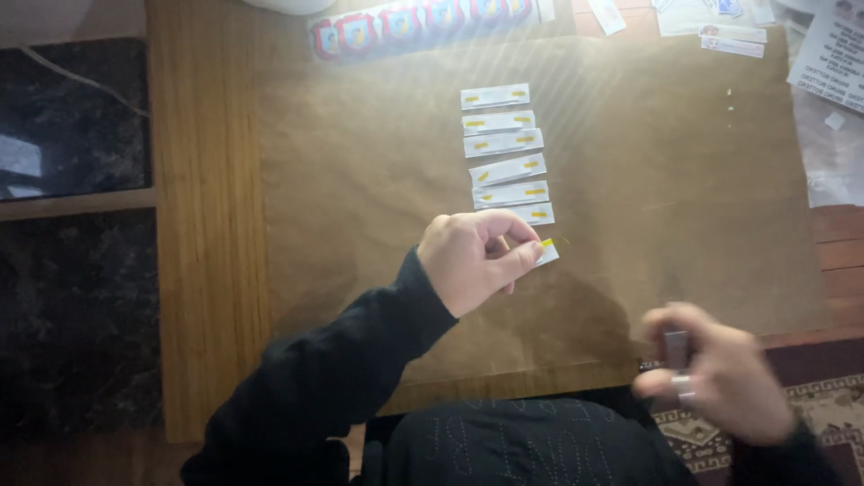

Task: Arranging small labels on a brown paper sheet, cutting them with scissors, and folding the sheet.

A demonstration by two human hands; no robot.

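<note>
We have our left hand [472,261] pinched, thumb against forefinger, on a small white paper strip [547,253] with a yellow mark at its end. The strip lies on the brown paper sheet [684,198] that covers the wooden table [202,225], roughly at the sheet's middle and closer to its near edge than its far one. It sits at the bottom of a column of like strips [500,144] running toward the far edge.

We judge the strip to be nearly weightless, thin and limp, easy to crease or to blow away, and perhaps tacky where the yellow marks are. It is best taken by an end between fingertips, lightly, as we do now; a flat press would only slide it on the sheet.

Counting the column: six strips lie free above our hand, each with yellow marks near both ends, and the one we pinch makes seven. The lowest free strip is partly hidden by our fingers.

Our right hand [715,382] is off the near edge of the table, toward its right corner, blurred. It seems closed around a small dark object [677,349], though we cannot tell what that is or how firmly it is gripped.

At the far edge lies one band of red-and-blue badge stickers [418,22], of which we count about five. Loose printed papers [832,54] crowd the far right corner; their number is not clear.
</note>
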